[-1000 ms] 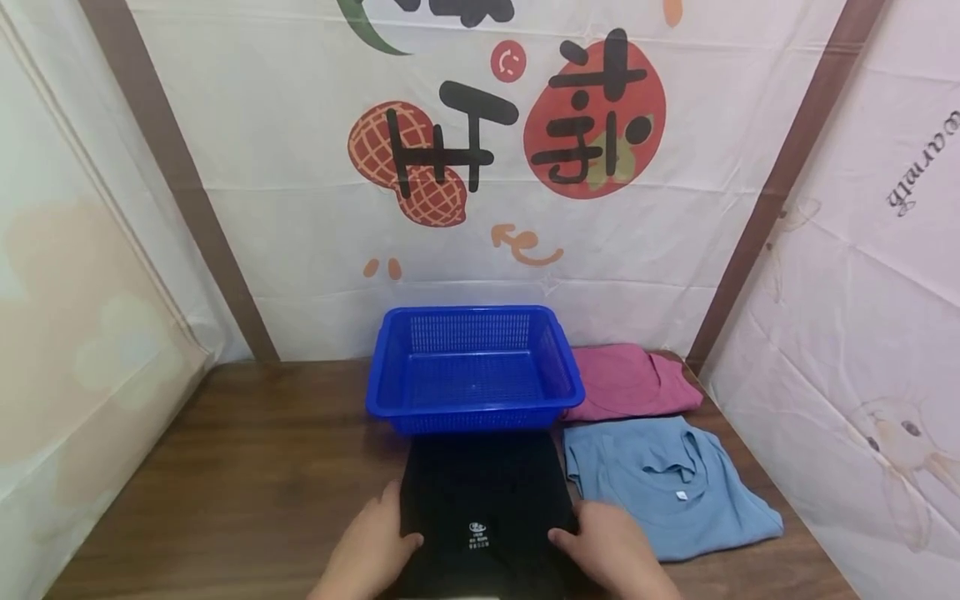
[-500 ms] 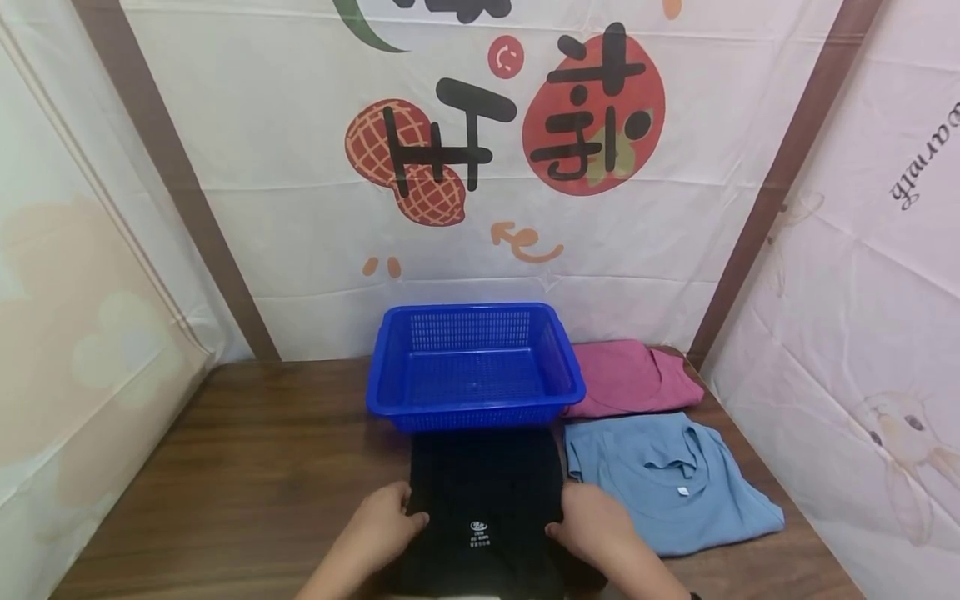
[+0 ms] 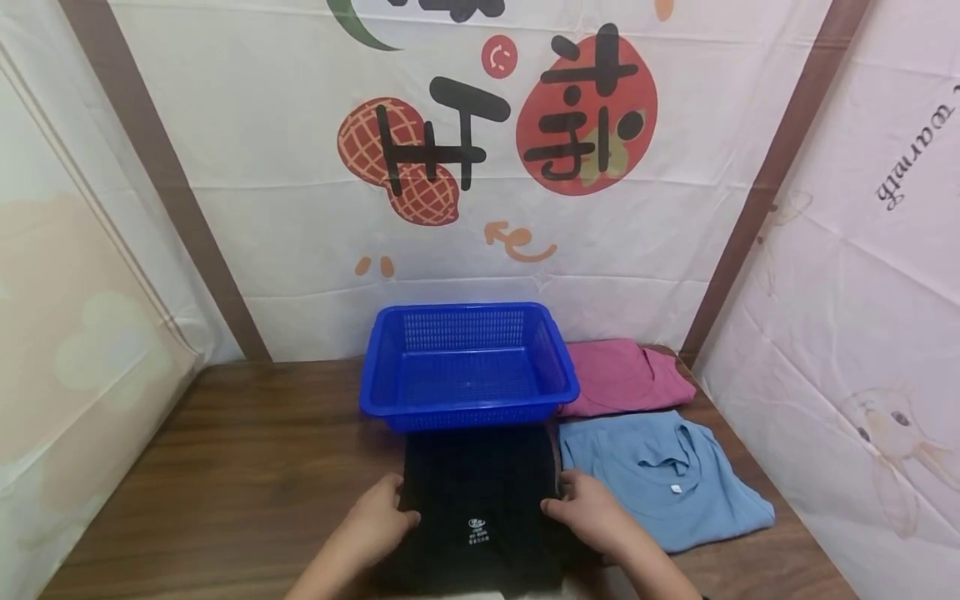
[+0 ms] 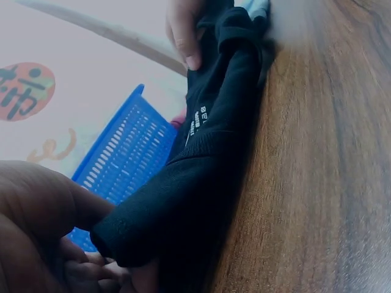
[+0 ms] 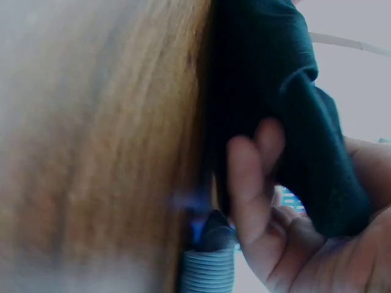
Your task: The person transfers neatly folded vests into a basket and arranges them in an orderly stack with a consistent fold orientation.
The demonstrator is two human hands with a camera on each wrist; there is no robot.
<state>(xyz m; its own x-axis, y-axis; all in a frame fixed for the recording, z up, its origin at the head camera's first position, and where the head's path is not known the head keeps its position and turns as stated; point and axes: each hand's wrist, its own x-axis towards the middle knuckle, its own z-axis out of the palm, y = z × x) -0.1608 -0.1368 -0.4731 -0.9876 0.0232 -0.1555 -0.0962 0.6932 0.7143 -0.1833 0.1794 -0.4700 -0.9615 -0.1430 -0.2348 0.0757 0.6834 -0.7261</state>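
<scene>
Black folded garment (image 3: 480, 496) between both hands (image 3: 373, 515) (image 3: 592, 510), fingers (image 5: 246, 174) curled closely, pinching its left and right edges.

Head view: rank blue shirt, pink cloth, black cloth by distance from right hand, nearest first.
1. Black cloth: gripped by the right hand.
2. Blue shirt: just to its right.
3. Pink cloth: farther back, beyond the blue shirt.
</scene>
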